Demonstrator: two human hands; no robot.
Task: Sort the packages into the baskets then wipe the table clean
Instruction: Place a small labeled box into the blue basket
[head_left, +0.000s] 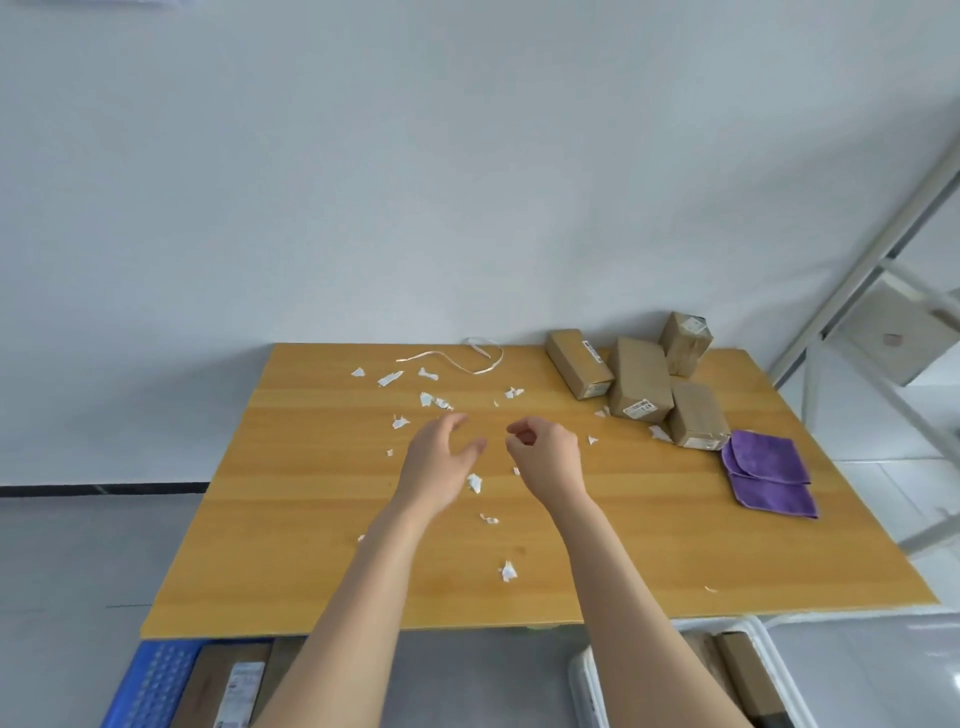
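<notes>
Left hand (440, 460) spread and right hand (546, 453) loosely curled, both empty, hover over paper scraps (427, 399) on the table (291, 530), while packages (639, 382) wait beyond the right hand, where a hasty reach could brush scraps floorward.

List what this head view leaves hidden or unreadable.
Head view:
- Blue basket: cut off by the bottom edge, partly under the table.
- White basket: partly behind the right arm, cut off below.
- Package label: too small to read.
- Right hand: curled fingers hide whether it pinches a scrap.
</notes>
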